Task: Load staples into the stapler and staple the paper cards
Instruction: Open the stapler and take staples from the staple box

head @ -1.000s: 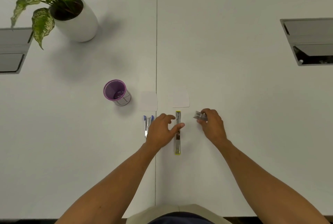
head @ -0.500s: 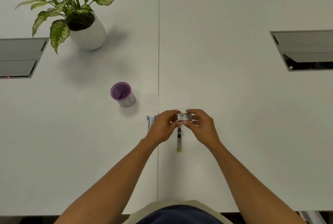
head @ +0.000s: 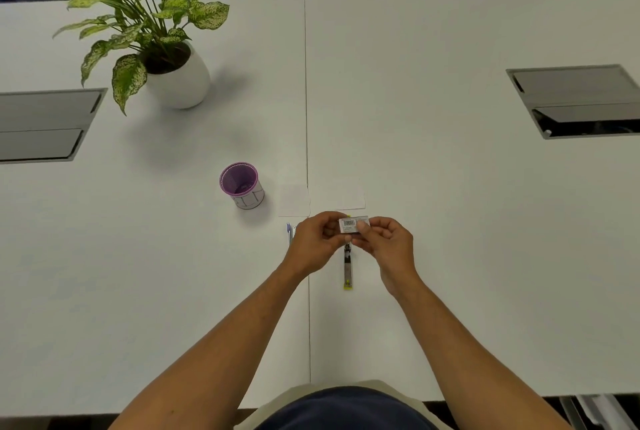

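Observation:
A small staple box (head: 352, 224) with a barcode label is held above the table between my left hand (head: 316, 242) and my right hand (head: 386, 243), fingertips pinching its two ends. Below it on the table lies a long open stapler (head: 347, 267) with yellow-green ends, its far part hidden by the hands. A blue and silver tool (head: 290, 234) lies just left of my left hand, mostly covered. Two white paper cards (head: 293, 200) (head: 346, 195) lie flat just beyond the hands.
A purple-rimmed cup (head: 241, 185) stands left of the cards. A potted plant (head: 173, 73) sits at the far left. Recessed grey panels (head: 45, 125) (head: 575, 100) are set into the white table (head: 450, 222) on both sides. A seam runs down the middle.
My right hand brought the staple box from the right to the middle over the stapler, and my left hand rose to grip its other end. The view has tilted upward.

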A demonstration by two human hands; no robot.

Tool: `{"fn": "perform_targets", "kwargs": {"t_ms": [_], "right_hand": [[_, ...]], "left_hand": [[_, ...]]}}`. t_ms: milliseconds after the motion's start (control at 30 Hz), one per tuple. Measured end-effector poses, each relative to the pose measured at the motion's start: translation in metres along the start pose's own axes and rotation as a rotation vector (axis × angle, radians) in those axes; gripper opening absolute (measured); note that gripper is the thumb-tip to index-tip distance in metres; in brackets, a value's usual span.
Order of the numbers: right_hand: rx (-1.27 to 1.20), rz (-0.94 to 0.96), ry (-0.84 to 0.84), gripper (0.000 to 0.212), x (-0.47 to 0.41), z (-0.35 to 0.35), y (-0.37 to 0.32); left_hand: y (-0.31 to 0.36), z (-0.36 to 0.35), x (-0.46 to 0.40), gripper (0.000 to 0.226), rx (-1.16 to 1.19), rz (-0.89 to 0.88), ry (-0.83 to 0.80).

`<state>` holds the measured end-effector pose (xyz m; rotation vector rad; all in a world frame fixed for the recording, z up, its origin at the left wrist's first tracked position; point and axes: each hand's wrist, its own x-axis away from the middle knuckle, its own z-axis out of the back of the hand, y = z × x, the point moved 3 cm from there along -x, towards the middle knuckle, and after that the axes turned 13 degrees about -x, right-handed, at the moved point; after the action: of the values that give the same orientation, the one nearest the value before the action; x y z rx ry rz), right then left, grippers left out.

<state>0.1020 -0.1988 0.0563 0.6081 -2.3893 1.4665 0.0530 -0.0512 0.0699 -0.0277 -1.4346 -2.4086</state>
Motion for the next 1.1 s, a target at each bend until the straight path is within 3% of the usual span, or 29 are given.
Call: {"fn": "perform_targets", "kwargs": {"t_ms": [533, 767, 1100], "right_hand": [[-0.116, -0.073, 0.07, 0.01, 0.02, -0.008, 0.003], [-0.03, -0.035, 0.069, 0.029, 0.023, -0.013, 0.004], [-0.107, -0.03, 0.086, 0.018, 0.022, -0.017, 0.001]], "left_hand": [[-0.001, 0.005, 0.011, 0.035, 0.029, 0.012, -0.02], [0.003, 0.007, 0.012, 0.034, 0.046, 0.008, -0.028], [0.0, 0.011, 0.013, 0.024, 0.226, 0.066, 0.006]]}}
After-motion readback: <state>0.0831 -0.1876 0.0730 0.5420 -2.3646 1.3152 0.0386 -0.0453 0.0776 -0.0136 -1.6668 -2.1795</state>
